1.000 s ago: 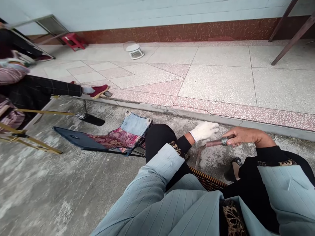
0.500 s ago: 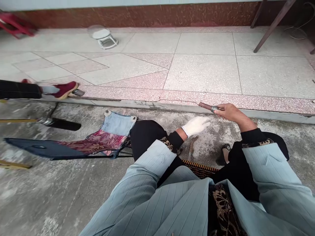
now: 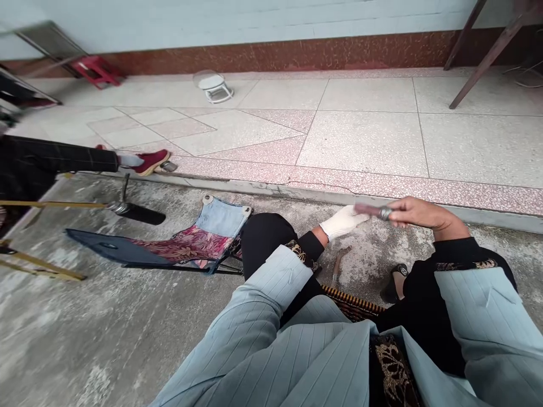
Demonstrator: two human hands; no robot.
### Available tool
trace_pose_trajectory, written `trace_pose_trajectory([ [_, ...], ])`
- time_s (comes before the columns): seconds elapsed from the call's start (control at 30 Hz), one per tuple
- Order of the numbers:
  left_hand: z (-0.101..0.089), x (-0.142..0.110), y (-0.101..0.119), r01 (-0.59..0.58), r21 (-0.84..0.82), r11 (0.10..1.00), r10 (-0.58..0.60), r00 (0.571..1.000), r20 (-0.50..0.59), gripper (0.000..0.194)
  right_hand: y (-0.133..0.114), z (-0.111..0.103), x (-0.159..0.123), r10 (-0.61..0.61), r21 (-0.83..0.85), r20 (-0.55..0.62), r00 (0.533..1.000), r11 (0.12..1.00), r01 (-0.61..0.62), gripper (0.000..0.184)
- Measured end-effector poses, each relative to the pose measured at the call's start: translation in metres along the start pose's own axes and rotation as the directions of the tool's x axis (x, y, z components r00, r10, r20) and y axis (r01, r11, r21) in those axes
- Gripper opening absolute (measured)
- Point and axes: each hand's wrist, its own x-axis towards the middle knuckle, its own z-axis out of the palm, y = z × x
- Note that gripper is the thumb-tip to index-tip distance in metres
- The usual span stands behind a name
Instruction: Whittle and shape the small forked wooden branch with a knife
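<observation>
Right hand (image 3: pixel 418 213), bare, at the right of the working area: fingers together, clamped on the right end of a reddish-brown rod (image 3: pixel 368 210), which is bound with grey wire near the grip and blurred, as if in motion. Left hand (image 3: pixel 341 222), in a white knitted glove, to the left: fingers stretched towards the rod's free end, which overlaps them in the view; contact, and whether they are apart or pinching, cannot be told. Position of the rod: in front of the seated person, roughly level, held above the concrete on the near side of the tiled ledge (image 3: pixel 373 138). Step in hand, by judgement: handling the rod between both hands, the right bearing it, the gloved left ready to meet it. Next move, by judgement: calls for a firm right-hand grip and for the gloved fingers either to take the free end squarely or to stand clear. Also present: one bent, brownish piece (image 3: pixel 339 263) on the ground below the left hand, use unclear; one low folding chair (image 3: pixel 193 244), blue with red floral cloth, left; one small white stool (image 3: pixel 216 89), far, on the ledge; one red shoe (image 3: pixel 153 162) on another person's foot, far left
</observation>
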Motion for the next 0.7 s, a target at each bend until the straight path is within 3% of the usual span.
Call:
trace_pose_trajectory([
  [0.07, 0.002, 0.000, 0.002, 0.008, -0.019, 1.000, -0.007, 1.000, 0.019, 0.032, 0.001, -0.005, -0.001, -0.028, 0.073, -0.286, 0.958, 0.996, 0.051, 0.046],
  [0.13, 0.004, -0.001, 0.006, -0.025, 0.050, 0.998, 0.021, 0.996, 0.083, 0.030, 0.005, -0.009, 0.004, 0.025, 0.058, -0.451, 0.892, 0.998, 0.001, 0.050],
  [0.2, 0.006, -0.002, 0.008, -0.095, 0.137, 0.986, 0.076, 0.988, 0.137, 0.027, 0.011, -0.010, 0.013, 0.124, -0.059, -0.523, 0.843, 0.982, -0.181, 0.053],
  [0.27, 0.006, -0.002, 0.008, -0.164, 0.226, 0.960, 0.124, 0.976, 0.180, 0.027, 0.016, -0.007, 0.023, 0.193, -0.246, -0.566, 0.802, 0.888, -0.388, 0.052],
  [0.33, 0.004, -0.003, 0.006, -0.198, 0.314, 0.929, 0.141, 0.971, 0.193, 0.028, 0.021, -0.002, 0.031, 0.237, -0.433, -0.527, 0.816, 0.752, -0.498, 0.046],
  [0.4, -0.001, -0.004, 0.004, -0.172, 0.381, 0.908, 0.117, 0.980, 0.164, 0.028, 0.022, 0.004, 0.033, 0.306, -0.549, -0.341, 0.889, 0.702, -0.453, 0.040],
  [0.47, -0.006, -0.005, 0.003, -0.128, 0.378, 0.917, 0.092, 0.990, 0.111, 0.028, 0.018, 0.008, 0.029, 0.370, -0.525, 0.015, 0.929, 0.794, -0.307, 0.039],
  [0.53, -0.010, -0.005, 0.003, -0.101, 0.296, 0.950, 0.083, 0.994, 0.074, 0.028, 0.009, 0.010, 0.020, 0.297, -0.359, 0.342, 0.892, 0.918, -0.168, 0.040],
  [0.57, -0.011, -0.005, 0.003, -0.102, 0.236, 0.966, 0.089, 0.994, 0.062, 0.028, 0.004, 0.010, 0.014, 0.226, -0.266, 0.417, 0.880, 0.956, -0.120, 0.040],
  [0.63, -0.010, -0.003, 0.003, -0.086, 0.120, 0.989, 0.083, 0.996, 0.026, 0.028, -0.005, 0.007, 0.005, 0.097, -0.114, 0.371, 0.924, 0.992, -0.058, 0.042],
  [0.7, -0.005, -0.002, 0.002, -0.043, 0.066, 0.997, 0.044, 0.999, -0.003, 0.030, -0.009, 0.002, -0.001, 0.014, 0.007, 0.112, 0.994, 1.000, -0.015, 0.043],
])
